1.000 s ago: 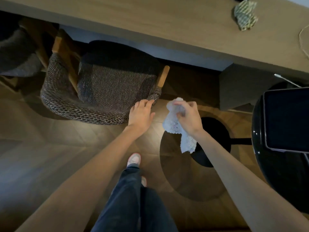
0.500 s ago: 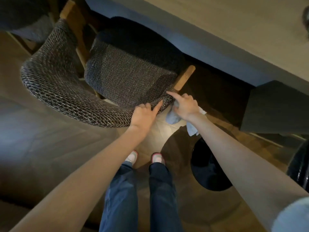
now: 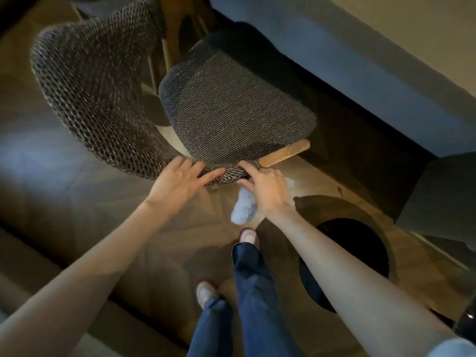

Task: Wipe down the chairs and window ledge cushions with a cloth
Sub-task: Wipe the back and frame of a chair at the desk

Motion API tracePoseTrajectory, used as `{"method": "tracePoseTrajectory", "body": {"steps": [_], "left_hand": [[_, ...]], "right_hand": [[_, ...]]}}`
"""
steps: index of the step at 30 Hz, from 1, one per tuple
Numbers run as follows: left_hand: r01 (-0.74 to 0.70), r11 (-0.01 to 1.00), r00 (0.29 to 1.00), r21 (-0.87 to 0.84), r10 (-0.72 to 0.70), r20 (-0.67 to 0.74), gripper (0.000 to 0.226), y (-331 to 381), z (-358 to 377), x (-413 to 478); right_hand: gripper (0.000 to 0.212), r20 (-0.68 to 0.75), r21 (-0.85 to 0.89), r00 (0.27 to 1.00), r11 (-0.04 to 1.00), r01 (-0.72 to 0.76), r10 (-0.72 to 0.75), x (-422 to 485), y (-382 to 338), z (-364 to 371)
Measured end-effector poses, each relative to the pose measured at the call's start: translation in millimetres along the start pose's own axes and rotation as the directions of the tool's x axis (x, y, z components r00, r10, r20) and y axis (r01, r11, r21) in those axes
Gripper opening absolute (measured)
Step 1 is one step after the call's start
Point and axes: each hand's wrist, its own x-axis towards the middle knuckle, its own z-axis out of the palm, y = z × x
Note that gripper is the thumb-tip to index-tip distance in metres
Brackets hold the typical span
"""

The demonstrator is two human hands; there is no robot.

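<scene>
A woven dark chair (image 3: 231, 106) with a curved wicker backrest (image 3: 92, 91) and a wooden arm tip (image 3: 286, 152) stands half under the table. My left hand (image 3: 180, 181) lies on the near rim of the backrest, fingers spread and fairly straight. My right hand (image 3: 268, 191) is beside it at the rim's end, index finger on the weave, while the other fingers hold a crumpled white cloth (image 3: 243, 210) that hangs below the palm.
The wooden table edge (image 3: 386, 81) runs diagonally above the chair. A round black stool base (image 3: 345, 261) sits on the wood floor at right. My feet (image 3: 248, 237) stand just behind the chair. A dark block (image 3: 438, 197) is at the right edge.
The chair has come out from under the table toward me and turned. Both hands stayed on the backrest rim; the left hand's fingers have spread flatter. My view tilted further down.
</scene>
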Motion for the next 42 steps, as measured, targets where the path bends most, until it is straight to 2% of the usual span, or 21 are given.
{"method": "tracePoseTrajectory", "body": {"steps": [4,6,8,10,12,15,17,21,25,30,34,36,37,38,40,42], "left_hand": [[0.218,0.974,0.975,-0.069,-0.220,-0.019,0.074,-6,22,-41],[0.343,0.925,0.926,-0.166,-0.363,-0.105,0.069,0,36,-51],[0.399,0.894,0.877,-0.204,-0.437,-0.202,0.060,9,48,-50],[0.409,0.880,0.820,-0.243,-0.471,-0.326,0.051,23,63,-42],[0.401,0.864,0.752,-0.305,-0.500,-0.430,0.053,42,80,-28],[0.428,0.835,0.571,-0.347,-0.547,-0.613,0.047,65,107,-3],[0.434,0.830,0.447,-0.350,-0.536,-0.717,0.043,69,123,11],[0.390,0.854,0.317,-0.345,-0.476,-0.820,0.042,68,149,24],[0.361,0.865,0.206,-0.349,-0.439,-0.874,0.047,69,163,34],[0.286,0.854,0.095,-0.435,-0.477,-0.874,0.049,87,169,45],[0.131,0.857,0.120,-0.499,-0.513,-0.850,0.047,110,181,43],[0.012,0.841,0.149,-0.541,-0.536,-0.831,0.042,121,189,38],[-0.073,0.814,0.209,-0.576,-0.552,-0.807,0.040,125,192,35],[-0.160,0.765,0.306,-0.624,-0.563,-0.768,0.040,128,195,32],[-0.271,0.668,0.491,-0.693,-0.524,-0.697,0.042,132,198,28],[-0.260,0.666,0.566,-0.699,-0.481,-0.670,0.035,130,199,27]], "right_hand": [[0.045,-0.020,0.075,0.999,0.996,0.041,-0.040,-10,-39,24],[0.046,-0.054,0.134,0.997,0.989,0.067,-0.060,-13,-49,40],[0.046,-0.094,0.223,0.994,0.971,0.083,-0.064,-13,-49,54],[0.047,-0.173,0.215,0.982,0.970,0.113,-0.076,-10,-43,68],[0.049,-0.310,0.144,0.944,0.977,0.160,-0.109,-6,-35,80],[0.050,-0.530,0.069,0.821,0.953,0.294,-0.215,2,-26,95],[0.049,-0.622,0.002,0.733,0.936,0.351,-0.274,8,-21,103],[0.050,-0.703,-0.057,0.618,0.895,0.443,-0.351,17,-13,112],[0.053,-0.726,-0.042,0.589,0.878,0.477,-0.355,22,-10,117],[0.053,-0.775,-0.024,0.541,0.872,0.489,-0.325,24,-9,123],[0.059,-0.721,0.067,0.609,0.841,0.537,-0.331,12,-1,132],[0.059,-0.665,0.186,0.660,0.779,0.599,-0.349,2,3,144],[0.054,-0.634,0.293,0.689,0.717,0.633,-0.350,-5,5,151],[0.044,-0.604,0.423,0.722,0.632,0.650,-0.338,-10,7,157],[0.018,-0.535,0.638,0.802,0.496,0.589,-0.265,-19,14,166],[0.009,-0.470,0.726,0.857,0.459,0.511,-0.211,-24,23,171]]}}
